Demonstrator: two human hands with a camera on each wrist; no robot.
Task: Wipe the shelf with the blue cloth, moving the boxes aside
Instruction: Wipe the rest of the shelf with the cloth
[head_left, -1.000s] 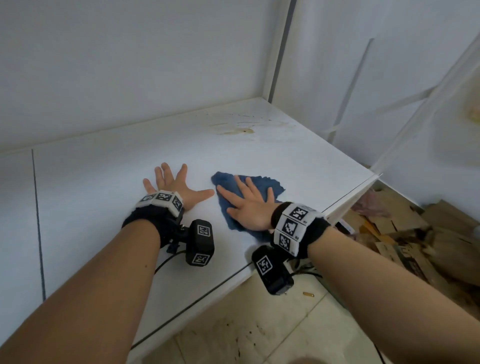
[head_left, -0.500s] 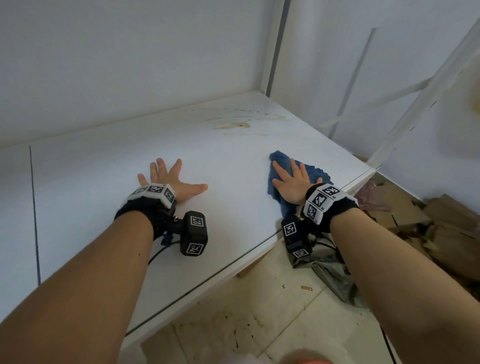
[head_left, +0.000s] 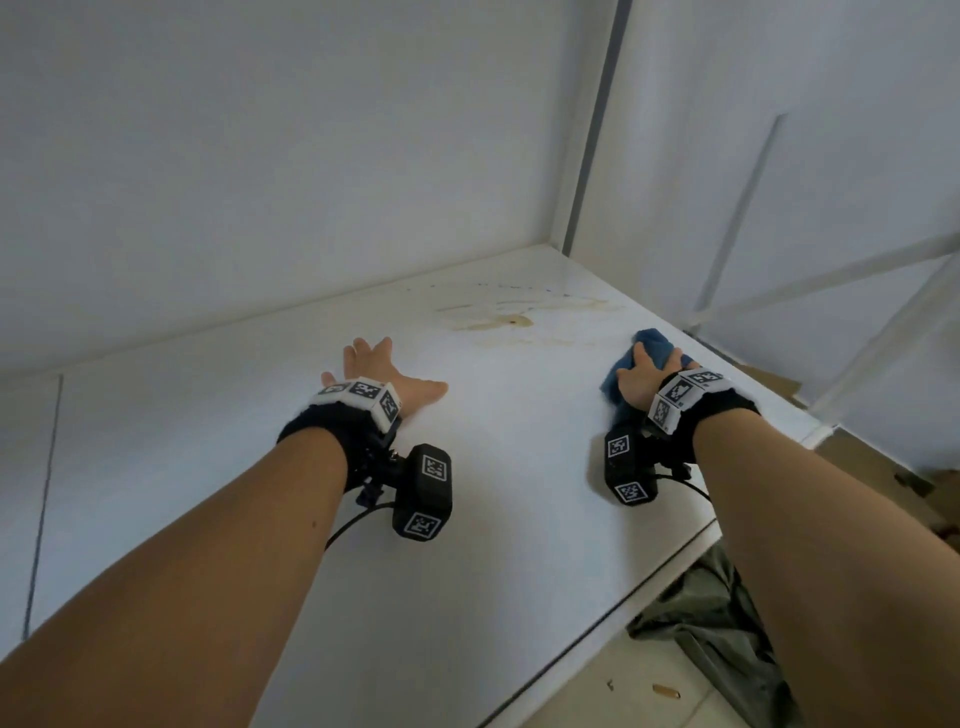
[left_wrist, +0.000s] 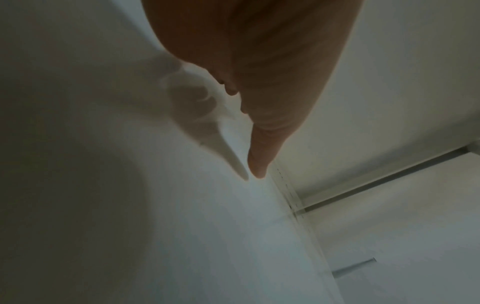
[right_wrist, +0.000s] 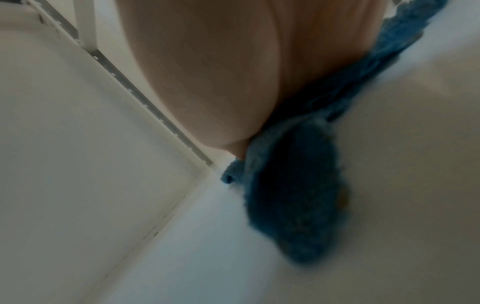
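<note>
The white shelf (head_left: 519, 467) carries no boxes in view. A yellowish stain (head_left: 498, 322) marks its back part. My left hand (head_left: 384, 364) lies flat on the shelf near the middle, fingers spread, holding nothing; in the left wrist view the left hand (left_wrist: 259, 82) rests on the surface with the thumb stretched out. My right hand (head_left: 647, 371) presses down on the bunched blue cloth (head_left: 655, 343) near the shelf's right edge, right of the stain. In the right wrist view the palm (right_wrist: 207, 72) sits on the blue cloth (right_wrist: 298, 195); the fingers are hidden.
White walls close the shelf at the back and left. A white upright (head_left: 592, 130) stands at the back right corner. The shelf's front edge (head_left: 623, 613) runs diagonally. On the floor below lie a dark green bag (head_left: 717, 623) and brown cardboard (head_left: 857, 467).
My right hand has slid the blue cloth to the right and toward the back of the shelf, and the cloth has bunched up. The left hand has stayed flat in place.
</note>
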